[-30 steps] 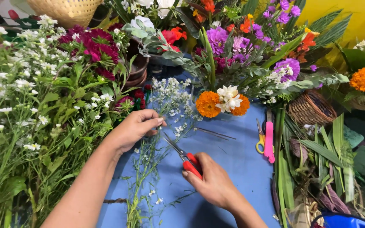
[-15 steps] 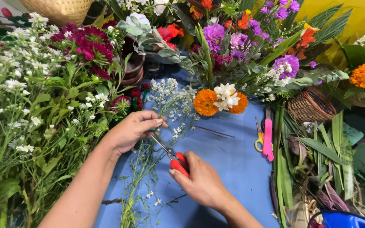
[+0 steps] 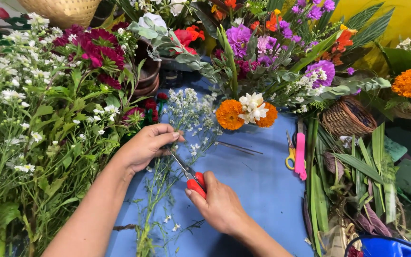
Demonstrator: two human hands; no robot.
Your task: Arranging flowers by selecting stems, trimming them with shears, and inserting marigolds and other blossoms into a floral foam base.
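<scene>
The person's left hand (image 3: 144, 145) pinches a thin sprig of small white flowers (image 3: 189, 114), its fingers closed around the green stem just below the flower cluster, while the right hand (image 3: 217, 202) grips the red handles of a pair of scissors (image 3: 190, 175), fingers wrapped shut on them. The scissor blades point up and to the left and meet the stem right beside the left thumb, so the cut looks to be in hand rather than finished: the stem appears to run on in one piece from the blossoms at the top down past the blades toward the near edge of the blue worktop (image 3: 262, 181), though whether the blades have already bitten through cannot be told. The sprig lies along the worktop between the two forearms, its leafy lower length trailing toward the viewer. As far as can be judged, little trimming has been done; only a few loose bits and thin twigs lie on the blue surface. Plenty of material waits all round: a bank of white daisy-like flowers (image 3: 20, 95) on the left, orange marigolds (image 3: 229, 114) just beyond the sprig, purple blooms (image 3: 239, 38) behind them, and long green leaves (image 3: 362, 166) on the right. A second pair of scissors with a yellow handle (image 3: 290, 152) lies beside a pink tool (image 3: 300, 154), untouched and well apart from both hands.
</scene>
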